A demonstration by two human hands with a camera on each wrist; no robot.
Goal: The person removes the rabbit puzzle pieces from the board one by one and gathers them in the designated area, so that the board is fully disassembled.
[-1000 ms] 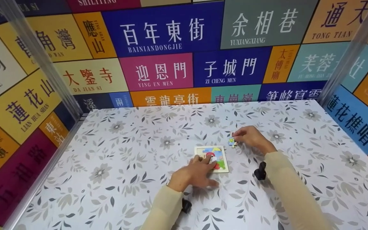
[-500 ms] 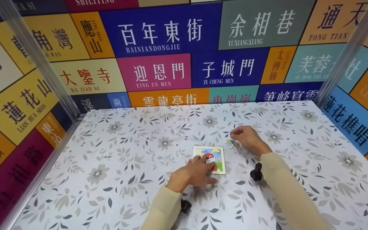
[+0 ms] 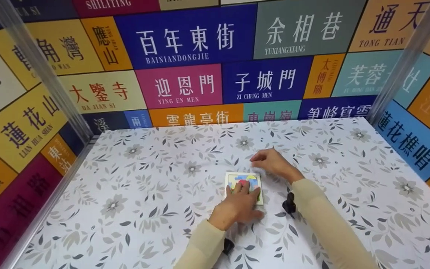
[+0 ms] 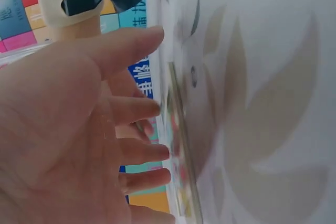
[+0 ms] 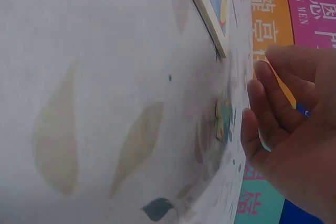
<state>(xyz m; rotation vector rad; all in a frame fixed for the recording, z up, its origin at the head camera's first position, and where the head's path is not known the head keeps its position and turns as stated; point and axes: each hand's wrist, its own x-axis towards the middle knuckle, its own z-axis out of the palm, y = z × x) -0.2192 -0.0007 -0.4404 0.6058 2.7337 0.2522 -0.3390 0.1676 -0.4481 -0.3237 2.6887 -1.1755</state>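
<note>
Left hand (image 3: pixel 239 204) spreads over square, pale-framed, colourful picture puzzle (image 5: pixel 210 17). Right hand (image 3: pixel 274 163) hovers far right, fingers curled, grasp unclear; small multicoloured jigsaw piece (image 5: pixel 224 120) lies below.

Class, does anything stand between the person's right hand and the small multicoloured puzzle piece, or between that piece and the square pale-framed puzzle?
Nothing visible stands between the right hand and the loose piece. Only white leaf-patterned cloth shows between it and the puzzle, but the left hand covers part of that puzzle.
</note>
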